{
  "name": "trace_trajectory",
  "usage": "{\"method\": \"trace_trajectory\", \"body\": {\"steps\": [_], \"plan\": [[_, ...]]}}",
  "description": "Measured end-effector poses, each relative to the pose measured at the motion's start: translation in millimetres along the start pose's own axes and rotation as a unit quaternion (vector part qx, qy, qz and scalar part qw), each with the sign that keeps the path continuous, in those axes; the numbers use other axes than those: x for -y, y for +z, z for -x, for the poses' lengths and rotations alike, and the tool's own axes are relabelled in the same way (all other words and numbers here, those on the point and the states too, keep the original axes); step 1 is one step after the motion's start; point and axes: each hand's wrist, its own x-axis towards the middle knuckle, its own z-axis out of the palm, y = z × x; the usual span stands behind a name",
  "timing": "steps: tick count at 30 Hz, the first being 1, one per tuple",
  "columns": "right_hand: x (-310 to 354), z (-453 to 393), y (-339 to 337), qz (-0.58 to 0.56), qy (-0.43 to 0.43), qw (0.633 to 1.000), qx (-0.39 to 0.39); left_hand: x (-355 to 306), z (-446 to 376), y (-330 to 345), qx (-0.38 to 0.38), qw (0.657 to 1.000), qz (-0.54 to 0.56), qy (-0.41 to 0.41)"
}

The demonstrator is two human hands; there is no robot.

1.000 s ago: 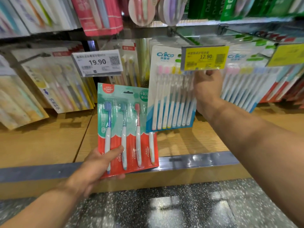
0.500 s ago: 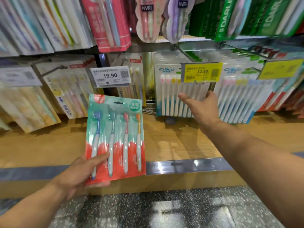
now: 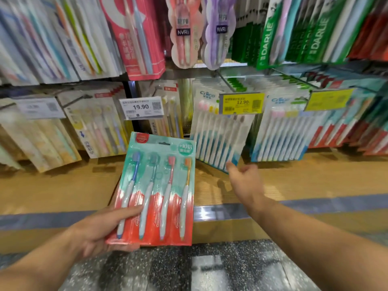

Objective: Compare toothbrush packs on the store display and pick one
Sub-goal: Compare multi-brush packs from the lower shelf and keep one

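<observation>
The left hand (image 3: 98,232) grips the four-brush toothbrush pack (image 3: 159,192) by its lower left corner, thumb pressed across the red front and fingers curled behind; the pack stands nearly upright in front of the wooden shelf (image 3: 63,185), as it did half a second ago, though it now sits a little nearer the middle of the view. The right hand (image 3: 245,181) has changed most. A second ago it reached up behind the yellow 12.90 price tag (image 3: 241,103); half a second ago it was spread open just below that tag; now it has dropped lower and come back from the display. Its fingers are loosely extended and hold nothing, the fingertips close to the bottom edge of the hanging Crico multi-brush pack (image 3: 218,141), which tilts; contact cannot be made out through the blur. A white 19.90 price tag (image 3: 141,107) hangs to the left above the held pack.
</observation>
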Motion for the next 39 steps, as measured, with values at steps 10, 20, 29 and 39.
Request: {"method": "trace_trajectory", "body": {"steps": [10, 20, 29, 39], "plan": [[-4, 43, 4, -0.191, 0.076, 0.924, 0.321, -7, 3, 61, 0.103, 0.995, 0.01, -0.004], [-21, 32, -35, -0.226, 0.111, 0.925, 0.285, -9, -7, 105, 0.114, 0.992, 0.045, 0.02], [-41, 19, -96, -0.212, 0.144, 0.941, 0.221, -12, -15, 172, 0.122, 0.989, -0.04, 0.072], [-46, 15, -143, -0.251, 0.133, 0.931, 0.229, -7, -8, 200, 0.123, 0.99, 0.028, 0.058]]}}
